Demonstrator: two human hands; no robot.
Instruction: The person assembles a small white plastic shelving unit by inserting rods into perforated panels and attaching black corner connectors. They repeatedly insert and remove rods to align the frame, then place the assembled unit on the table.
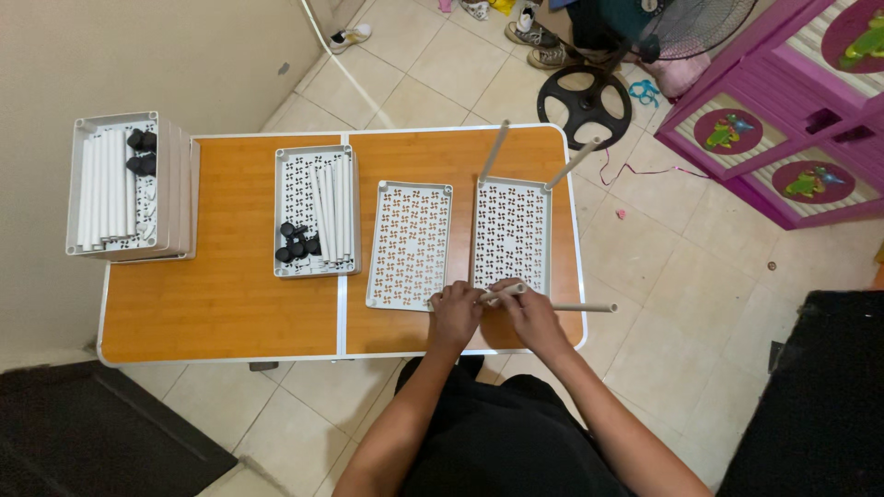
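While two panels [410, 244] lie flat on the surface [230, 304], two trays [316, 210] hold tubes. Both hands, left [455, 315] and right [527, 308], meet at the right panel's [512, 235] near edge, fingers grasping one tube [505, 292]; another tube [582, 307] lies beside.

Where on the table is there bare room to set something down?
Bare wood on the table: the left half below the stacked trays, in front of the tray of tubes. Crowded at right, where both hands work at the perforated panels.
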